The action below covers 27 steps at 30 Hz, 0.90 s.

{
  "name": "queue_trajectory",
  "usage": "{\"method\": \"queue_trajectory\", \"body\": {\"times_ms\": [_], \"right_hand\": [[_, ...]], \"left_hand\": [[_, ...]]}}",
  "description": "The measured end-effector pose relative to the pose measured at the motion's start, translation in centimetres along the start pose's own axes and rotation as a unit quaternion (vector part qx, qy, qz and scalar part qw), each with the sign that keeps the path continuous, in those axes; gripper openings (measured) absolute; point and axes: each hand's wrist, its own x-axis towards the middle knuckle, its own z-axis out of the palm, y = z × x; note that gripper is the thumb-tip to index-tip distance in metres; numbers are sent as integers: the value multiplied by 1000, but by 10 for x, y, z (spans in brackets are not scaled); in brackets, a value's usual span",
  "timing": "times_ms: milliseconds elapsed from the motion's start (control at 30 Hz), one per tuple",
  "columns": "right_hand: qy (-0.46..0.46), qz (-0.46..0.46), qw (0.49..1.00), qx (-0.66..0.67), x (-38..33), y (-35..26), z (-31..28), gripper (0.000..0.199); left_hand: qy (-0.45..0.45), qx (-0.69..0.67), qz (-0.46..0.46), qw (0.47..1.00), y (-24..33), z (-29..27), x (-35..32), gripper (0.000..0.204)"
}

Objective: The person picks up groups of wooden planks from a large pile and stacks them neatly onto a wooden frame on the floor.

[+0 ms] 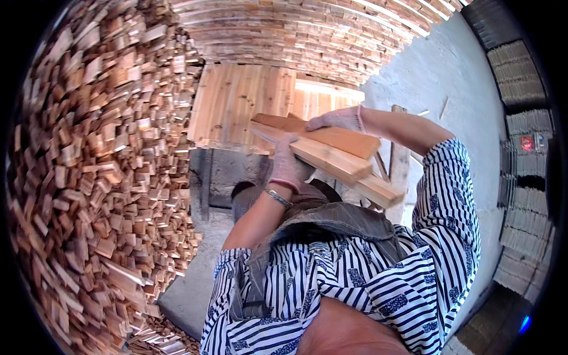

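Observation:
Several short wooden boards lie bunched over my lap, fanned slightly and slanting from upper left to lower right. My left hand, in a pale knit glove, closes on the near side of the bunch, its fingers partly hidden. On the far side, my right hand, also gloved, grips the darker orange-brown board on top. A lighter board juts out lowest at the right. Beyond my hands is a flat surface of laid boards, with brighter boards at its right.
A tall heap of wood pieces fills the left side. Stacked wood strips run along the back. Grey concrete floor lies to the right, with bundled stacks along its edge. A wooden post stands beside the boards.

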Motion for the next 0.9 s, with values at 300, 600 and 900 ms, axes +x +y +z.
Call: {"method": "queue_trajectory", "body": {"times_ms": [300,600,900], "right_hand": [[-94,67,990,84,75,-46,-55,41],[-44,89,961,259,169,-25,-123,38],[-39,21,961,274,135,3,-92,61]], "left_hand": [[-26,-47,-52,997,64,-57,110,53],[83,65,-106,989,94,-73,216,49],[174,116,-134,969,71,-58,183,45]]}}
